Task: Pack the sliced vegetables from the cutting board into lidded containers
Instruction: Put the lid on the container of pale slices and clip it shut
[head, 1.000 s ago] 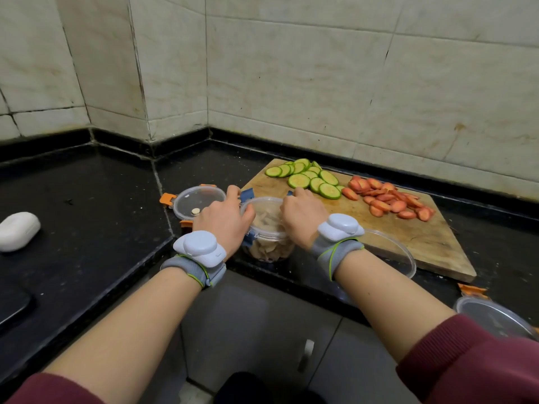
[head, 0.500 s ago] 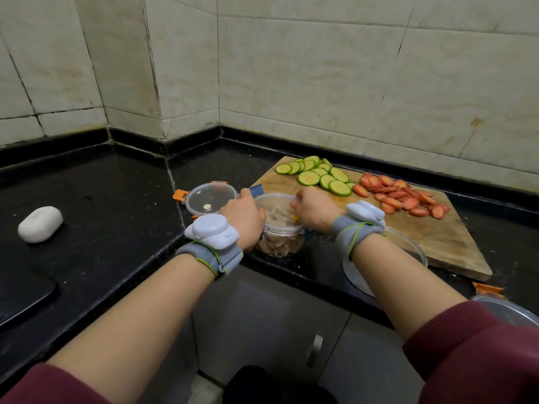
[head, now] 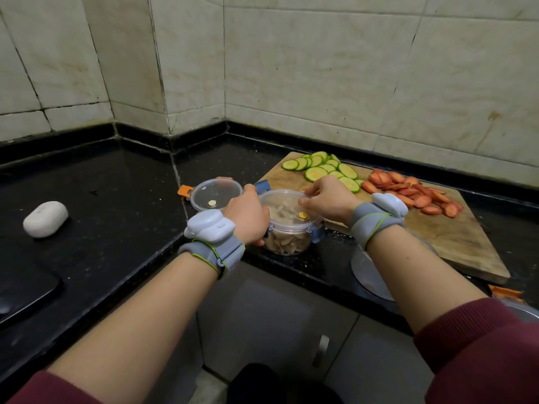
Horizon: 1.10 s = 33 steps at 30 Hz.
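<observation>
The left hand [head: 248, 212] is curled round the near left side of the filled container [head: 287, 239], fingers wrapped on its wall and rim. The right hand [head: 323, 198] grips the far right edge of that container's clear lid [head: 281, 204], thumb laid on top and fingers bent over the rim. The lid sits on the container, and a small yellow button [head: 302, 215] shows in it. Through the clear wall the container is packed with pale slices. Blue clips [head: 316, 233] hang at its sides, and whether they are snapped down cannot be told. The container stands on the black bench [head: 116, 193], close to its front edge. Just left of the container and behind it lies a second clear lid with orange clips [head: 215, 195], touching or nearly touching the left hand. To the container's right and behind it lies the wooden cutting board [head: 455, 246], its near left corner just beside the container. On the board are green slices [head: 326, 169] behind the right hand and carrot slices [head: 414, 193] further right. An empty clear container [head: 369, 272] sits right of the filled container under the right forearm, half hidden. Far to the left of the container a white oval object [head: 45, 218] rests on the bench.
</observation>
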Tool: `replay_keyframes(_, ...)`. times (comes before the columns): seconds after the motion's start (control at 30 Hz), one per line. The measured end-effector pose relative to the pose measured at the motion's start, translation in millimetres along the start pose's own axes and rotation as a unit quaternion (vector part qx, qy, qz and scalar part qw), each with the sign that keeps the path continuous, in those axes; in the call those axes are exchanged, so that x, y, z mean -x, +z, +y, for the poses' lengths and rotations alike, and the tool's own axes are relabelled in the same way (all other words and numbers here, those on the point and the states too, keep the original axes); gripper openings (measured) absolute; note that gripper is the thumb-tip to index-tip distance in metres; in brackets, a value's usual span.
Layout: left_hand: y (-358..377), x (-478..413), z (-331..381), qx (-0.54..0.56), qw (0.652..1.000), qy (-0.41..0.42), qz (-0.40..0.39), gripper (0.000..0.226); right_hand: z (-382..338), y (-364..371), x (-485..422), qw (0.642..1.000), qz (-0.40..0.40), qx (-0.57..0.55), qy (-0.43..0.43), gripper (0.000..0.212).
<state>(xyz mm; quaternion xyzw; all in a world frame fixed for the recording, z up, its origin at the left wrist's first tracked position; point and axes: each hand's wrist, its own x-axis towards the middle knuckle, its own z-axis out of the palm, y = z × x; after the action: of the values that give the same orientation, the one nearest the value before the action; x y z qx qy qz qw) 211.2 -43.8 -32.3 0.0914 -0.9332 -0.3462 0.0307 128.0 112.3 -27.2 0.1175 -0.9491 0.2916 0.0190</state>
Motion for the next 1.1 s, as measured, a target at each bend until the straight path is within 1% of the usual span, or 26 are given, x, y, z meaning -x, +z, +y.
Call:
replay_keyframes(0.1, -3, -1, -1, 0.009, 1.000, 0.010, -0.008, 0.037, 1, -2, -2, 1.000, -0.007, -0.005, -0.005, 0.032)
replay_keyframes(0.17, -5, 1, -2, 0.021, 0.999, 0.025, -0.029, 0.044, 2, -3, -4, 1.000, -0.010, -0.009, -0.004, 0.032)
replay_keyframes(0.27, -2, 7, 3, 0.081, 0.994, 0.037, -0.069, 0.049, 6, -3, -6, 1.000, -0.016, -0.026, -0.002, 0.034)
replay_keyframes(0.33, 3, 10, 5, 0.125, 0.988, 0.024, -0.085, 0.044, 7, -3, -4, 1.000, -0.011, -0.011, 0.004, 0.037)
replay_keyframes(0.37, 3, 10, 7, 0.135, 0.987, 0.018, -0.088, 0.039, 6, -5, -4, 1.000, 0.007, 0.012, 0.006, 0.037)
replay_keyframes(0.4, 3, 10, 8, 0.125, 0.988, 0.021, -0.084, 0.036, 6, -8, -2, 0.999, 0.029, 0.046, 0.006, 0.038)
replay_keyframes(0.43, 1, 8, 7, 0.083, 0.994, 0.036, -0.067, 0.033, 4, -11, 0, 0.996, 0.047, 0.076, 0.008, 0.039)
replay_keyframes(0.47, -1, 6, 7, 0.019, 0.997, 0.061, -0.038, 0.032, 1, -17, 3, 0.993, 0.060, 0.097, 0.011, 0.038)
replay_keyframes(0.5, -3, 2, 8, -0.042, 0.996, 0.082, 0.004, 0.031, -2, -24, 7, 0.992, 0.062, 0.111, 0.016, 0.039)
replay_keyframes(0.53, -5, -1, 9, -0.078, 0.991, 0.098, 0.042, 0.031, -5, -31, 11, 0.991, 0.053, 0.119, 0.024, 0.041)
replay_keyframes(0.57, -4, -5, 11, -0.093, 0.987, 0.115, 0.059, 0.032, -8, -36, 16, 0.991, 0.039, 0.126, 0.034, 0.043)
replay_keyframes(0.63, -1, -11, 13, -0.117, 0.981, 0.145, 0.057, 0.035, -14, -40, 28, 0.987, 0.004, 0.155, 0.047, 0.043)
replay_keyframes(0.7, 6, -16, 15, -0.143, 0.978, 0.144, 0.047, 0.037, -13, -40, 37, 0.980, -0.008, 0.192, 0.053, 0.048)
replay_keyframes(0.77, 10, -19, 13, -0.154, 0.979, 0.120, 0.051, 0.039, -9, -37, 38, 0.983, -0.005, 0.173, 0.058, 0.051)
replay_keyframes(0.9, 14, -21, 13, -0.148, 0.982, 0.104, 0.051, 0.042, -3, -34, 33, 0.992, -0.014, 0.098, 0.081, 0.048)
replay_keyframes(1.1, 12, -26, 12, -0.107, 0.991, 0.073, 0.042, 0.049, 0, -28, 31, 0.992, -0.014, 0.060, 0.106, 0.045)
